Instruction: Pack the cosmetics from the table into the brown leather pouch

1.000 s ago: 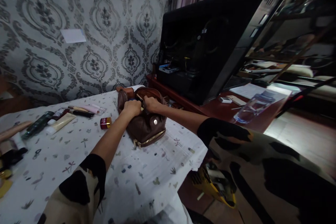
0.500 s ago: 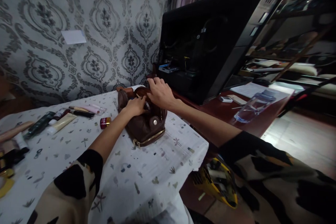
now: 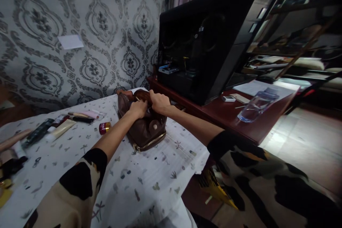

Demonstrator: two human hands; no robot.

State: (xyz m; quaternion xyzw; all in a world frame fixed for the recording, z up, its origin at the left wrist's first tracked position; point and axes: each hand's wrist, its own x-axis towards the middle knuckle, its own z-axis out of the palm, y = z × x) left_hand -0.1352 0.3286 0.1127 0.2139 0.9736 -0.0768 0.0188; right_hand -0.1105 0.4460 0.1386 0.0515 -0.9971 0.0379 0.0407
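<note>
Left grip [image 3: 139, 108] and right grip [image 3: 160, 103] are at the open mouth of the brown bag [image 3: 141, 128]; both are partly hidden from me, so I cannot tell if either is closed on something. I see this bag on the cloth-covered bench [image 3: 125, 188], with the red jar [image 3: 104, 128] near its left side.

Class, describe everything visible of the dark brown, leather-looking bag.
The dark brown, leather-looking bag sits, creased and open-topped, on a white, printed cloth. A golden zip runs along the lower front, its pulls at the left end; above sits a rounded tab with a shiny stud. The bare left hand and right hand are both at its mouth, hiding much of the inside.
</note>
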